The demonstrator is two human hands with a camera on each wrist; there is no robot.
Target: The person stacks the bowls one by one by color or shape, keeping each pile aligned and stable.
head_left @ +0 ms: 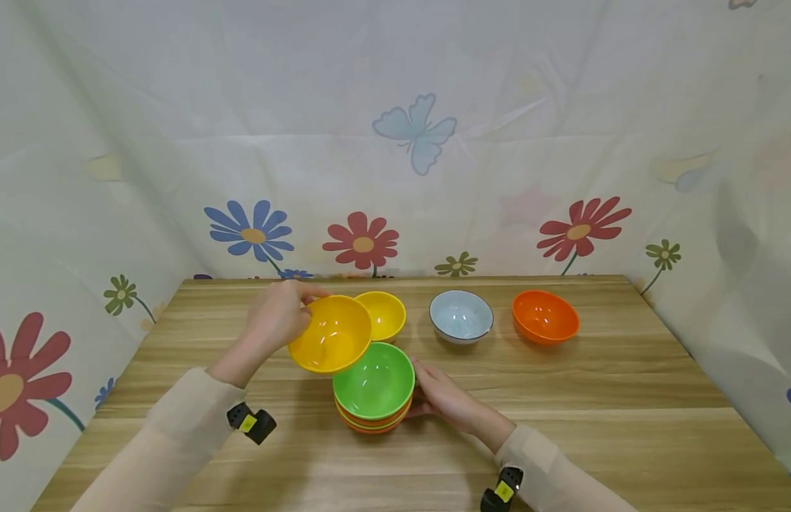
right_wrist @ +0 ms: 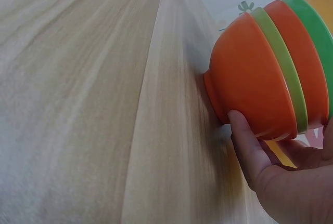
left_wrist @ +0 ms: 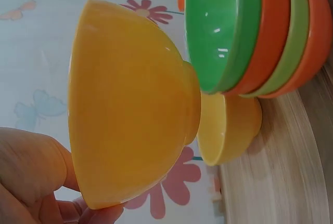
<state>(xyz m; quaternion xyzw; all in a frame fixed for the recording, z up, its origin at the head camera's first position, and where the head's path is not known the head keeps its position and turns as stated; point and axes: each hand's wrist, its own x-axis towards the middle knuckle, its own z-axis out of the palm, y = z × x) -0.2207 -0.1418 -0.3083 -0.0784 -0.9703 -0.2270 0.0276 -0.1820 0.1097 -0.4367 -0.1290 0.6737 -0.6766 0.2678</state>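
Observation:
My left hand (head_left: 281,320) pinches the rim of a yellow-orange bowl (head_left: 331,334), thumb on one side and fingers on the other. That bowl hangs tilted over the left edge of a stack of bowls, its foot toward the stack in the left wrist view. On top of the stack is a green bowl (head_left: 374,382); orange, light green and orange bowls (right_wrist: 250,78) sit nested below it. My right hand (head_left: 443,398) holds the stack's right side, with a fingertip low on the bottom orange bowl. Its other fingers are partly hidden behind the stack.
Behind the stack stands a smaller yellow bowl (head_left: 384,313), partly covered by the held one. A pale blue bowl (head_left: 461,316) with a dark rim and an orange bowl (head_left: 545,317) stand farther right on the wooden table (head_left: 593,427). A flowered curtain (head_left: 485,199) hangs behind.

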